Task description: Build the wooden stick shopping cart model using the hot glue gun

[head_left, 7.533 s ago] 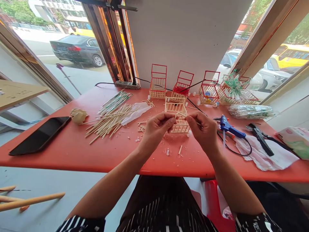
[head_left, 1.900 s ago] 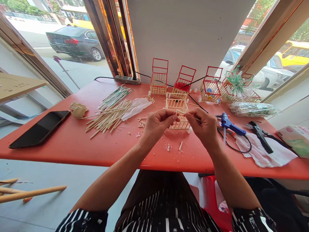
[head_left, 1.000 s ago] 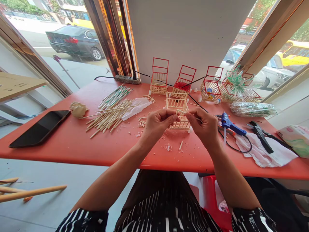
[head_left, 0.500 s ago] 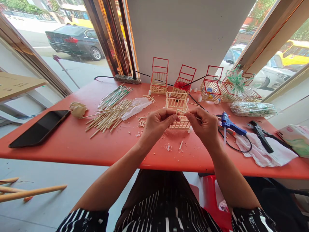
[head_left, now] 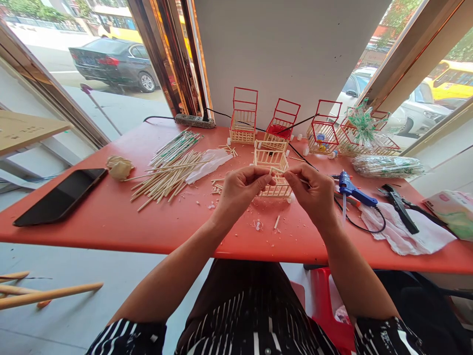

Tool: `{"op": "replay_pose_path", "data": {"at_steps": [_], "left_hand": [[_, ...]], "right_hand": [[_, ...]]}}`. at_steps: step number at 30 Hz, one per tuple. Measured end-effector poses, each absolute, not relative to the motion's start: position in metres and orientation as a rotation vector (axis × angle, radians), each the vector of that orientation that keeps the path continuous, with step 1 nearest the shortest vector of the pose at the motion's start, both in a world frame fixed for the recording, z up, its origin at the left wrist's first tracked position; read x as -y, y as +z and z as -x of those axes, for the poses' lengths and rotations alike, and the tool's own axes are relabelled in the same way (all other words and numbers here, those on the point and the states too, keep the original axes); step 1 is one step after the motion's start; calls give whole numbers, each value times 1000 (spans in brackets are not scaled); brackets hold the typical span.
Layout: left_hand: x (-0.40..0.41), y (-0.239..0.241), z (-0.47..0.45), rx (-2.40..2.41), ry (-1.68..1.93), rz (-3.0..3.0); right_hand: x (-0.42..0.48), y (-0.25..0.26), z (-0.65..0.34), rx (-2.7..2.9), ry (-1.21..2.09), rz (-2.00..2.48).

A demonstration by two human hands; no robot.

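My left hand [head_left: 241, 190] and my right hand [head_left: 315, 191] meet over a small cart made of pale wooden sticks [head_left: 270, 158]. Each hand is closed in a pinch, thumb against forefinger. Between the fingertips shows a short thin wooden stick [head_left: 277, 170]; one end is at the left fingers and the other at the right. The stick's ends are partly hidden by the fingers. Behind it stands the cart, upright on white wheels, its lower front partly covered by my hands. A loose stick piece [head_left: 277, 222] lies on the red table [head_left: 177, 231] below.
Red-handled stick carts [head_left: 244, 116] line the back. At left lie wooden sticks [head_left: 166, 180], a packaged bundle [head_left: 176, 147] and a phone [head_left: 61, 196]. A blue glue gun [head_left: 356, 191], black pliers-like tool [head_left: 399, 209] and pink cloth [head_left: 406, 235] are at right. Black cables cross the table.
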State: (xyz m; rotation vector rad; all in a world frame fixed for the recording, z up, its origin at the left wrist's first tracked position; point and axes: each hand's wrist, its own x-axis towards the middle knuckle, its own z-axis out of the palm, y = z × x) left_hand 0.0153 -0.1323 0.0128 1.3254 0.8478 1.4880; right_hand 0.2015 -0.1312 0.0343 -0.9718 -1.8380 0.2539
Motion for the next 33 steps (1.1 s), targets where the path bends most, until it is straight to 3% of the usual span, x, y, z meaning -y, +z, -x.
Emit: {"op": "replay_pose_path", "data": {"at_steps": [33], "left_hand": [[129, 8, -15, -821, 1502, -1352]], "right_hand": [[129, 34, -203, 1857, 234, 949]]}}
